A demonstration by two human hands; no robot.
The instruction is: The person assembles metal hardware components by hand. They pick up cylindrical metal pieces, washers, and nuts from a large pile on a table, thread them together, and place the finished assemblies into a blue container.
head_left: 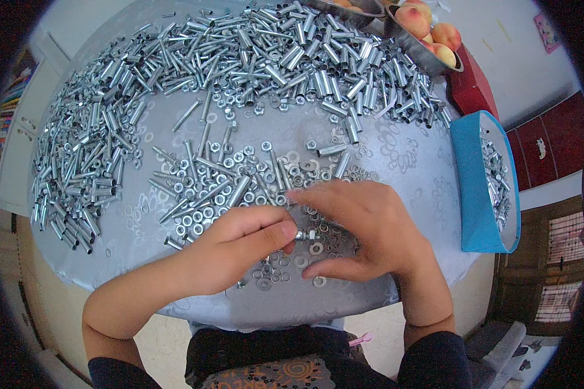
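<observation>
I see the left hand closed around what appears to be a bolt, mostly concealed in its grip. The right hand, fingers spread wide, curves beside it. Washers lie on the table beneath.

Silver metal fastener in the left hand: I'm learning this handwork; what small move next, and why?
The right hand should probably pinch the fastener by its exposed end: the left hand holds it, while the right is open beside it.

A dark top — short dark sleeves, an orange sun print on the front.
</observation>
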